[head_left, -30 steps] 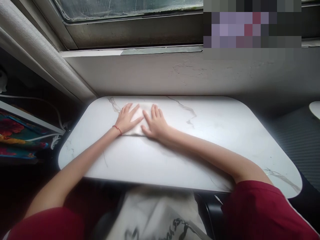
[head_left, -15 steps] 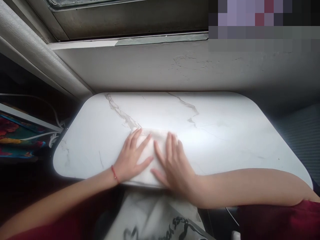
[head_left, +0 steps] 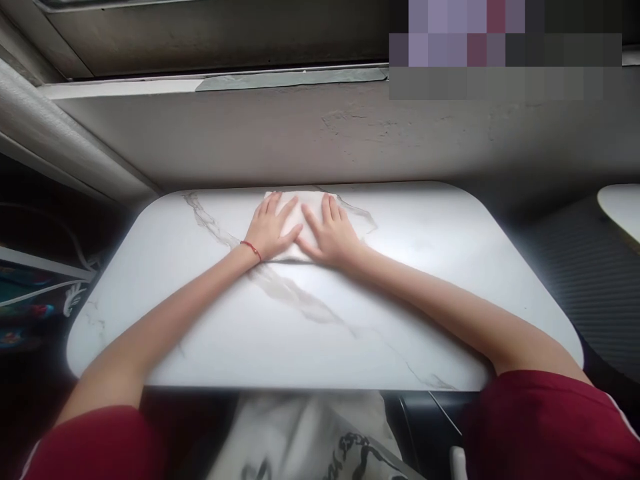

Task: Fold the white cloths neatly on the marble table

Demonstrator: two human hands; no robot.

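A folded white cloth (head_left: 300, 253) lies flat near the far edge of the white marble-patterned table (head_left: 210, 340). My left hand (head_left: 270, 227) rests palm down on the cloth's left side, fingers spread, a red cord bracelet at the wrist. On the cloth's right side my right hand (head_left: 333, 230) presses flat, its fingers apart. The two thumbs nearly meet over the middle of the cloth. Both arms stretch forward across the tabletop.
Behind the table rises a grey wall (head_left: 250, 140) with a ledge (head_left: 295, 79) above. A pale pipe (head_left: 85, 127) slants down at left, near white rails (head_left: 45, 260). Another white tabletop (head_left: 620, 210) shows at far right. Printed fabric (head_left: 310, 433) hangs below the front edge.
Both hands have slid the cloth away from the near edge to the far side of the table. My arms are now stretched out further, and the view has shifted slightly.
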